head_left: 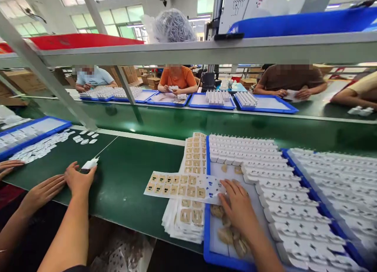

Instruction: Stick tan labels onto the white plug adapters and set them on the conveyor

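Observation:
My left hand (81,177) is closed around a small white plastic part (90,163) with short prongs and a dark piece at its lower end. Fingers of my right hand (238,205) are spread and rest on the right end of a sticker sheet (179,185). That sheet carries rows of tan adhesive pads; its right end is bare backing with small blue marks. It lies across a stack of similar sheets (193,221) and over the edge of a blue-rimmed tray (207,240). Tan peeled scraps (232,238) lie in the tray below my right hand.
Rows of white plastic parts (282,185) fill the tray's right side; another loaded tray (335,177) adjoins it. A co-worker's hand (44,191) is close beside my left wrist. White pieces (85,138) lie on the green table (129,170). Overhead runs a shelf (176,54); several people sit opposite.

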Motion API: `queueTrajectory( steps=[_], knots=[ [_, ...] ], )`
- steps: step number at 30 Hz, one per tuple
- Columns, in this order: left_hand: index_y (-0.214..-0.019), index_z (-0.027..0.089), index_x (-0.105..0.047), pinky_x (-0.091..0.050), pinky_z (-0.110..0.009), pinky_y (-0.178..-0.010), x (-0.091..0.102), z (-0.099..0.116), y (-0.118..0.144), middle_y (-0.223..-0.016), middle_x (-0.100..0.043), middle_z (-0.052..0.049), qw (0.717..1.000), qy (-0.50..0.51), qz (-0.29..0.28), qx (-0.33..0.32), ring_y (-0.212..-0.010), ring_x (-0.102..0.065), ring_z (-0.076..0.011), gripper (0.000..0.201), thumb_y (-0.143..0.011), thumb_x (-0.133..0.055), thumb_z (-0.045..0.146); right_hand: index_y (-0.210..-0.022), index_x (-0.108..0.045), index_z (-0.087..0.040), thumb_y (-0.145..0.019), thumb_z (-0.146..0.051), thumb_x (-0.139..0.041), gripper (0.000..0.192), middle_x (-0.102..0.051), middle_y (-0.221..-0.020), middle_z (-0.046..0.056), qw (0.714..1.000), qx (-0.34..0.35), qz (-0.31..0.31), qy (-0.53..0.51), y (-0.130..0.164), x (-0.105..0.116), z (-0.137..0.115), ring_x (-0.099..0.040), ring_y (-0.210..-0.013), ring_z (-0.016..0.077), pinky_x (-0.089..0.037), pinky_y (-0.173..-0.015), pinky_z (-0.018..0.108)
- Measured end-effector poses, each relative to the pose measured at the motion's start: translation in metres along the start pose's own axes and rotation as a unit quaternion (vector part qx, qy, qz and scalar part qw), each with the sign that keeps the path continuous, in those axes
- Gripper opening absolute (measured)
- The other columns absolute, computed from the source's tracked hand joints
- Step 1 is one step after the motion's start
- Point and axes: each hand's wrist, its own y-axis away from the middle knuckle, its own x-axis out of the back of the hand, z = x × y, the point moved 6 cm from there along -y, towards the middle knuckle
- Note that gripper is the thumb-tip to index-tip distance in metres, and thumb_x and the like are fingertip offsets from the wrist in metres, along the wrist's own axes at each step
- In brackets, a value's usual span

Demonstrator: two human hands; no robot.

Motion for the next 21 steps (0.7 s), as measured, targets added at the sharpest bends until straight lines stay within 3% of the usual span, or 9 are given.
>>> queueTrajectory(
  steps=[4,5,7,8,10,11,13,16,21],
  knots=[
    [-0.11,0.017,-0.049,-0.041,-0.065,-0.106,-0.002,0.04,0.034,-0.115,-0.061,-0.012,0.993,0.081,-0.071,-0.056,-0.123,-0.052,-0.0403,0.046,-0.08,-0.059,0.052,-0.131,-0.062,-0.016,-0.095,-0.034,-0.05,0.043,-0.063,-0.137,0.013,0.999,-0.012,-0.037,-0.013,-0.001,0.0,-0.005,-0.053,-0.129,0.0349,-0.044,-0.107,0.056],
    [-0.116,0.017,-0.05,-0.044,-0.064,-0.103,-0.004,0.058,0.052,-0.12,-0.062,-0.013,0.984,0.113,-0.107,-0.082,-0.121,-0.054,-0.0395,0.05,-0.082,-0.057,0.053,-0.132,-0.062,-0.017,-0.094,-0.037,-0.053,0.044,-0.062,-0.139,0.013,0.999,-0.01,-0.041,-0.016,-0.001,0.0,-0.006,-0.051,-0.131,0.0354,-0.044,-0.106,0.057],
    [-0.119,0.022,-0.056,-0.056,-0.047,-0.094,-0.007,0.101,0.098,-0.119,-0.067,-0.007,0.96,0.155,-0.182,-0.144,-0.108,-0.065,-0.0292,0.047,-0.085,-0.055,0.054,-0.132,-0.062,-0.022,-0.091,-0.041,-0.058,0.046,-0.058,-0.143,0.012,0.999,0.004,-0.042,-0.017,0.0,0.0,-0.009,-0.048,-0.134,0.0367,-0.044,-0.106,0.059],
    [-0.116,0.024,-0.06,-0.057,-0.041,-0.094,-0.008,0.127,0.125,-0.119,-0.069,-0.004,0.937,0.179,-0.233,-0.189,-0.106,-0.067,-0.0256,0.042,-0.086,-0.056,0.054,-0.132,-0.062,-0.024,-0.09,-0.041,-0.06,0.045,-0.056,-0.145,0.01,0.999,0.016,-0.042,-0.018,0.001,0.0,-0.011,-0.046,-0.136,0.0368,-0.043,-0.106,0.06],
    [-0.121,0.023,-0.062,-0.052,-0.044,-0.104,-0.006,0.181,0.185,-0.126,-0.068,-0.008,0.85,0.229,-0.354,-0.315,-0.118,-0.063,-0.0264,0.039,-0.092,-0.053,0.047,-0.132,-0.061,-0.028,-0.091,-0.04,-0.06,0.043,-0.055,-0.147,0.008,0.998,0.041,-0.043,-0.018,0.001,-0.002,-0.015,-0.043,-0.139,0.036,-0.041,-0.108,0.061],
    [-0.125,0.024,-0.061,-0.047,-0.046,-0.11,-0.003,0.203,0.212,-0.133,-0.065,-0.008,0.807,0.235,-0.395,-0.371,-0.127,-0.058,-0.0273,0.04,-0.092,-0.055,0.046,-0.132,-0.06,-0.029,-0.091,-0.039,-0.06,0.043,-0.055,-0.147,0.007,0.998,0.052,-0.044,-0.018,0.001,-0.002,-0.017,-0.043,-0.139,0.0356,-0.041,-0.108,0.061],
    [-0.135,0.025,-0.056,-0.042,-0.05,-0.115,0.004,0.234,0.249,-0.146,-0.054,-0.01,0.749,0.229,-0.446,-0.433,-0.137,-0.049,-0.0303,0.052,-0.089,-0.063,0.048,-0.132,-0.061,-0.028,-0.09,-0.036,-0.062,0.042,-0.058,-0.144,0.008,0.997,0.065,-0.043,-0.017,0.001,-0.002,-0.019,-0.046,-0.137,0.0354,-0.041,-0.107,0.061],
    [-0.14,0.021,-0.053,-0.039,-0.053,-0.117,0.006,0.25,0.273,-0.155,-0.044,-0.013,0.72,0.201,-0.485,-0.453,-0.143,-0.042,-0.0335,0.061,-0.087,-0.066,0.049,-0.124,-0.065,-0.025,-0.091,-0.032,-0.062,0.034,-0.063,-0.138,0.01,0.996,0.081,-0.019,-0.027,0.0,0.003,-0.026,-0.05,-0.133,0.0353,-0.042,-0.106,0.061],
    [-0.14,0.024,-0.054,-0.035,-0.056,-0.119,0.001,0.246,0.281,-0.156,-0.043,-0.01,0.727,0.199,-0.469,-0.46,-0.147,-0.035,-0.0341,0.057,-0.089,-0.064,0.05,-0.115,-0.069,-0.022,-0.093,-0.022,-0.061,0.023,-0.067,-0.128,0.01,0.988,0.141,0.002,-0.066,0.0,0.011,-0.05,-0.055,-0.126,0.0315,-0.042,-0.106,0.055]
  ],
)
